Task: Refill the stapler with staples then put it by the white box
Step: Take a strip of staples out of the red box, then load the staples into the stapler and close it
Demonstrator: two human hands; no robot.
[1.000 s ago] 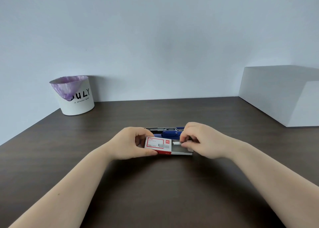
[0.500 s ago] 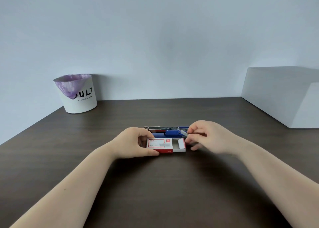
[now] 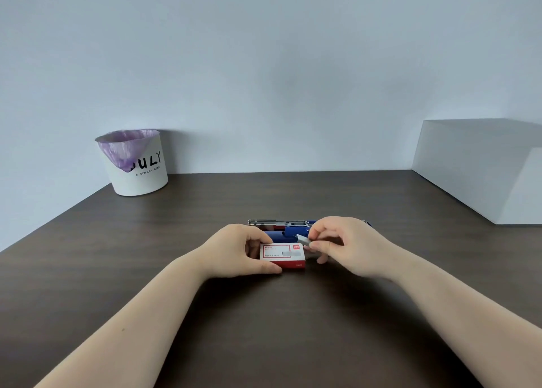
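Observation:
A small red and white staple box (image 3: 283,255) lies on the dark wooden table (image 3: 264,329), gripped at its left end by my left hand (image 3: 237,251). My right hand (image 3: 349,245) pinches a grey strip of staples (image 3: 303,240) just above the box's right end. Behind both hands lies the blue stapler (image 3: 289,229), opened out flat with its metal staple channel (image 3: 267,222) exposed. My hands hide parts of it. The large white box (image 3: 481,167) stands at the table's far right.
A white bin (image 3: 137,164) with a purple liner and black lettering stands at the back left near the wall. The table's left edge runs diagonally from the bin towards me.
The tray of the staple box slid back in, so the box is closed. My right hand lifted a staple strip out and now holds it above the box's right end.

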